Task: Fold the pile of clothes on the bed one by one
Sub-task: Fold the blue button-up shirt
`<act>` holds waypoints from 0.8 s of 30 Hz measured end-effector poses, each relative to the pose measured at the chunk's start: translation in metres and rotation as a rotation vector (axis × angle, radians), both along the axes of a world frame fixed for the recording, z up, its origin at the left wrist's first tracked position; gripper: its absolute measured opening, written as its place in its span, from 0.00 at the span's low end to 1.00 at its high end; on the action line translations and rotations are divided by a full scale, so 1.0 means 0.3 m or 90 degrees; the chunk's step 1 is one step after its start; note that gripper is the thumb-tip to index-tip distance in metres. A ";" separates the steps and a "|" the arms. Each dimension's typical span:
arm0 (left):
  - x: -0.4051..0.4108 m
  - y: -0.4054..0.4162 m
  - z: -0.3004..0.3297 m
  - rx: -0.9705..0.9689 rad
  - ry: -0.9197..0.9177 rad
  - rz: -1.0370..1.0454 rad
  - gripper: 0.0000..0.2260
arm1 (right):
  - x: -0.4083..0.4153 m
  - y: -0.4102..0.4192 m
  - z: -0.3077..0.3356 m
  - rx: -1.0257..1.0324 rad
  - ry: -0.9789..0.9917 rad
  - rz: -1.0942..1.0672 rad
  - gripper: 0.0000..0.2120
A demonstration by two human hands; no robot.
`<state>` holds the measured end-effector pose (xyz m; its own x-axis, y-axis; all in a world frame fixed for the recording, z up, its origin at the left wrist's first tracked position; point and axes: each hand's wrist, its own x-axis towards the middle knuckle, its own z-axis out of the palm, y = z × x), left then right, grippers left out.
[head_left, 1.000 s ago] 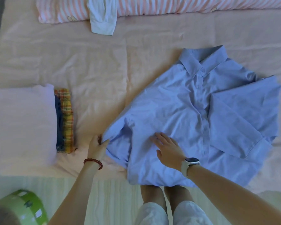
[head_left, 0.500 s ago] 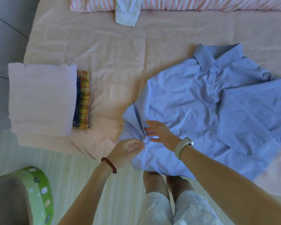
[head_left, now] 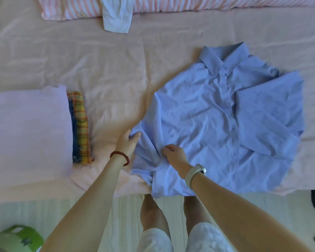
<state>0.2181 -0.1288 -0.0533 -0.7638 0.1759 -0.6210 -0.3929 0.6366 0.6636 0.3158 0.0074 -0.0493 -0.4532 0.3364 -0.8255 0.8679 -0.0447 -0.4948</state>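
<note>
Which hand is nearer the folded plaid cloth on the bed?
Left. The left hand grips the blue shirt's sleeve just right of the folded plaid cloth; the right hand is farther right.

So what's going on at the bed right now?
A person is folding a blue shirt laid face up on the bed. The left hand grips the sleeve at the shirt's left edge, while the right hand rests on the fabric beside it. The other sleeve is already folded across the front. A stack of folded clothes sits to the left, and a white garment waits near the striped pillow.
</note>
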 end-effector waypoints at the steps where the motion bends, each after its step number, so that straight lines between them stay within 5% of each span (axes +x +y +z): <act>1: -0.021 -0.022 0.021 0.041 0.019 0.032 0.15 | -0.001 -0.008 0.009 0.015 0.026 -0.012 0.10; 4: -0.099 -0.101 0.103 0.037 0.046 0.046 0.15 | -0.003 -0.030 0.041 0.067 0.073 0.027 0.15; 7: -0.206 -0.163 0.183 -0.047 0.056 0.084 0.14 | -0.005 -0.029 0.032 0.145 0.089 0.226 0.21; 14: -0.334 -0.291 0.262 0.024 -0.129 -0.017 0.14 | -0.021 -0.006 -0.069 0.158 -0.021 0.391 0.21; 17: -0.350 -0.296 0.297 0.063 -0.109 -0.009 0.09 | -0.047 -0.026 -0.026 0.230 -0.014 0.322 0.17; 20: -0.379 -0.290 0.339 -0.062 -0.090 -0.198 0.11 | -0.094 -0.117 0.096 0.260 0.124 0.187 0.13; 24: -0.356 -0.268 0.419 -0.202 -0.017 -0.422 0.18 | -0.171 -0.267 0.271 -0.037 0.251 -0.004 0.08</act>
<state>0.1114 -0.2093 0.0724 -0.5433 0.4045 -0.7357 0.1275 0.9059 0.4039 0.2644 -0.0727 0.0319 -0.7372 0.2986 -0.6061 0.6115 -0.0866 -0.7865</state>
